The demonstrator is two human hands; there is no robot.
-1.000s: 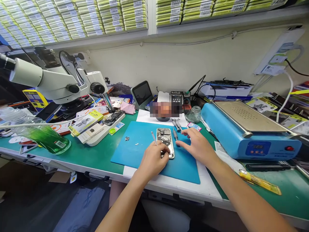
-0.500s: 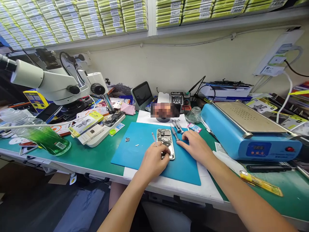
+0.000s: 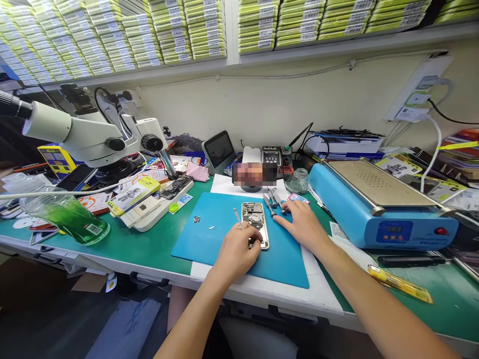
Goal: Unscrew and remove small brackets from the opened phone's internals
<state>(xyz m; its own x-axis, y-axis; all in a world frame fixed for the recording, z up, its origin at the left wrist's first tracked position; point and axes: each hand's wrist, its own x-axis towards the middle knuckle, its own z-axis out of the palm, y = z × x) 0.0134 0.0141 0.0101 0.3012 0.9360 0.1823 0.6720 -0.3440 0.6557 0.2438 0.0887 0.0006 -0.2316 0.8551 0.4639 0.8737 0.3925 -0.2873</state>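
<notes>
An opened smartphone (image 3: 255, 218) with bare inner parts lies on the blue mat (image 3: 209, 204). My left hand (image 3: 239, 249) is closed over its lower end, fingertips pinched at the inside. From this grip sticks up a thin, pale, stick-like tool (image 3: 237, 216); its working end is hidden. My right hand (image 3: 304, 224) rests at the mat's right side, thumb and fingers apart, holding nothing visible. Beside its fingertips lie several screwdrivers (image 3: 270, 203). Left of the phone are a small dark part (image 3: 196, 219) and a tiny white piece (image 3: 211, 228).
To the right sits a blue heating plate machine (image 3: 344, 209), with a yellow-handled tool (image 3: 400, 284) before it. A microscope (image 3: 93, 137) and a bottle of green liquid (image 3: 78, 219) occupy the left. Behind the mat are a glass jar (image 3: 298, 180) and a soldering station (image 3: 271, 155).
The camera view has shifted slightly. Both hands keep nearly the same places; the right hand's fingers look a little more stretched out.
</notes>
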